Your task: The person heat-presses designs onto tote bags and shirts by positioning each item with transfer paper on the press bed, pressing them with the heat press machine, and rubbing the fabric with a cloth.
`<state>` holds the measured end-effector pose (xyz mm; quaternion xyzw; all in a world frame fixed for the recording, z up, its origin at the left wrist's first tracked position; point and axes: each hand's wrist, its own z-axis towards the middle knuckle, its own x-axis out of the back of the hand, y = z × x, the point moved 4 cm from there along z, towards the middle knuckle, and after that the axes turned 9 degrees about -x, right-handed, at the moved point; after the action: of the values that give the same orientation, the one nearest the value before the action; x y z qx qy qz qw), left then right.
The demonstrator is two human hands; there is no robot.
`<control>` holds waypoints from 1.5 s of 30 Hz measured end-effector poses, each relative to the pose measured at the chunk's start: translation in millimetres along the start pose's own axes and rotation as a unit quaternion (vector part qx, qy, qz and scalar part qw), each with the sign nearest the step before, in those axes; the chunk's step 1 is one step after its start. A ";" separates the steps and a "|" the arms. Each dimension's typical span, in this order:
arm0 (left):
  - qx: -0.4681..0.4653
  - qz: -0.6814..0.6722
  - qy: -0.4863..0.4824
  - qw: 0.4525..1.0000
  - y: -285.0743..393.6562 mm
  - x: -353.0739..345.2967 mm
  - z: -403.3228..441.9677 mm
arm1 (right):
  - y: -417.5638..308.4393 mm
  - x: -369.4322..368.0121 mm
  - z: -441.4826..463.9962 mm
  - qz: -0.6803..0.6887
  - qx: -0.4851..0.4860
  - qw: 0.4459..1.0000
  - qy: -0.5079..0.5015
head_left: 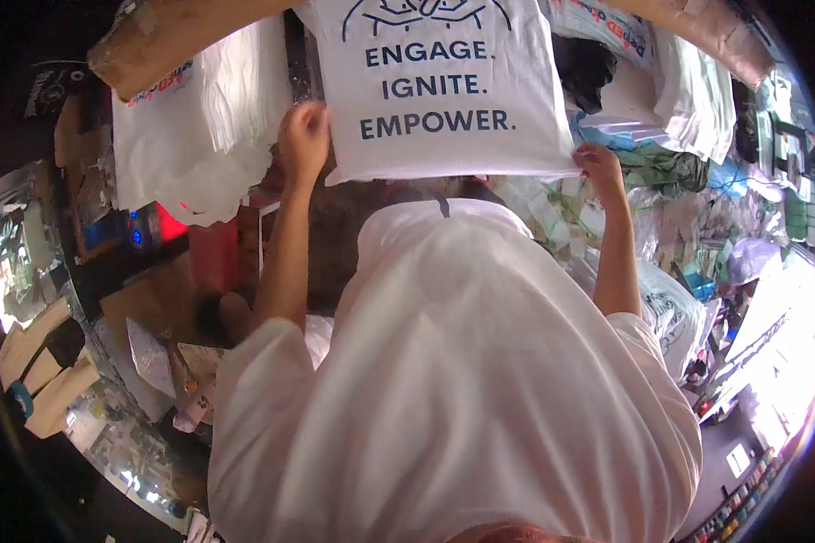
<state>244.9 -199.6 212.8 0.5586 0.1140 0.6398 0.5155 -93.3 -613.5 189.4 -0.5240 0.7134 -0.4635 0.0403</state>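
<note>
A white T-shirt [444, 156] lies spread in front of me with dark lettering reading "ENGAGE. IGNITE. EMPOWER." and part of a line drawing above it. At its left edge is my left hand [304, 145], the fingers curled in against the cloth and slightly blurred. My right hand [600, 168] pinches the lower right corner of the shirt between thumb and fingers. The hem hangs roughly straight between the two hands. The shirt's upper part is cut off by the top of the view.
White plastic bags with folded white cloth [190, 136] are to the left, and more white bags [693, 100] to the right. Brown cardboard tubes or rolls [186, 45] arch across the top. A red object [213, 256] stands at lower left. Clear plastic wrapping [552, 213] covers the right side.
</note>
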 end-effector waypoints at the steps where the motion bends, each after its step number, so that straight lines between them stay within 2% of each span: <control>1: -0.071 -0.006 -0.040 0.997 7.2 -30.2 26.3 | 3.7 0.9 4.5 -0.031 0.002 0.999 -0.009; 2: -0.204 0.023 -0.050 0.978 50.1 -48.8 55.6 | 6.6 3.0 2.7 -0.032 -0.004 0.999 -0.006; 4: -0.313 0.053 -0.059 0.946 65.6 -108.1 105.4 | 6.5 9.2 -1.1 0.012 -0.027 0.999 0.027; 5: -0.330 0.045 -0.090 0.939 67.4 -134.7 133.3 | 9.2 8.8 -4.2 0.012 -0.033 0.999 0.036; 7: -0.317 0.109 -0.146 0.931 60.4 -175.7 180.2 | 10.8 6.5 0.9 -0.009 -0.005 0.998 0.056; 9: -0.293 0.175 -0.207 0.917 51.5 -201.7 210.3 | 25.5 0.8 9.3 -0.001 -0.034 0.997 0.068; 11: -0.281 0.205 -0.240 0.906 45.0 -221.0 225.8 | 26.9 -2.7 7.9 -0.002 -0.043 0.994 0.104; 13: -0.279 0.231 -0.256 0.896 41.2 -226.6 237.2 | 31.8 -6.8 10.4 -0.003 -0.054 0.994 0.098; 18: -0.297 0.254 -0.229 0.891 37.3 -203.3 234.3 | 15.2 -7.9 19.5 -0.058 -0.031 0.992 0.112; 19: -0.303 0.259 -0.216 0.892 36.7 -191.4 229.4 | 8.1 -9.6 28.2 -0.084 -0.019 0.986 0.142; 20: -0.310 0.261 -0.195 0.893 34.1 -177.0 218.0 | 1.9 -13.4 35.0 -0.109 -0.009 0.980 0.169; 22: -0.305 0.276 -0.128 0.902 25.9 -139.0 192.6 | -15.3 -24.7 59.3 -0.083 0.024 0.988 0.129; 24: -0.227 0.232 -0.022 0.946 2.4 -98.5 156.3 | -38.8 -38.7 87.1 -0.026 0.070 0.994 0.077; 25: -0.159 0.131 0.033 0.978 -18.6 -86.8 131.1 | -50.7 -48.7 99.5 0.049 0.054 0.996 0.054; 26: -0.102 0.020 0.102 0.989 -39.9 -75.2 104.8 | -58.8 -50.7 110.6 0.052 0.061 0.996 0.047; 27: 0.095 -0.075 0.022 0.992 -43.3 -59.6 74.6 | -57.2 -52.8 121.1 0.113 0.021 0.993 -0.008; 28: 0.285 -0.170 -0.054 0.942 -40.8 -50.2 35.7 | -59.0 -59.3 128.5 0.170 -0.018 0.983 -0.063; 29: 0.310 -0.200 -0.063 0.927 -36.3 -43.9 10.1 | -57.9 -72.2 134.0 0.229 -0.073 0.970 -0.030; 30: 0.336 -0.232 -0.073 0.910 -41.7 -45.1 -14.5 | -53.4 -76.9 139.1 0.225 -0.069 0.971 -0.036; 31: 0.392 -0.282 -0.074 0.872 -76.4 -54.8 -46.4 | -42.8 -77.1 146.1 0.265 -0.092 0.955 -0.094; 32: 0.442 -0.333 -0.075 0.829 -103.6 -62.2 -69.3 | -36.3 -73.6 149.9 0.265 -0.104 0.952 -0.109; 33: 0.441 -0.336 -0.067 0.829 -94.4 -53.8 -74.7 | -29.0 -70.0 154.3 0.264 -0.116 0.949 -0.124; 35: 0.341 -0.249 -0.117 0.899 -66.3 -29.3 -86.0 | -38.2 -64.6 128.7 0.272 -0.119 0.944 -0.143; 37: 0.305 -0.259 -0.123 0.908 -44.0 -5.9 -82.4 | -48.2 -61.0 106.2 0.282 -0.108 0.942 -0.147; 38: 0.270 -0.268 -0.137 0.915 -33.0 3.0 -78.3 | -46.6 -53.2 107.8 0.232 -0.080 0.957 -0.154; 40: 0.276 -0.259 -0.143 0.914 -26.7 19.2 -76.9 | -42.9 -29.9 111.5 0.185 -0.046 0.969 -0.157; 42: 0.281 -0.249 -0.148 0.915 -9.5 33.3 -68.5 | -50.3 -13.6 109.4 0.126 -0.020 0.971 -0.201; 45: 0.339 -0.270 -0.123 0.893 6.6 46.4 -65.9 | -56.1 -4.2 100.7 0.134 -0.027 0.979 -0.151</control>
<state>193.8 -137.7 222.1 0.7214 0.4060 0.3241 0.4578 3.1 -673.8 170.0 -0.4881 0.7754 -0.3500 0.1951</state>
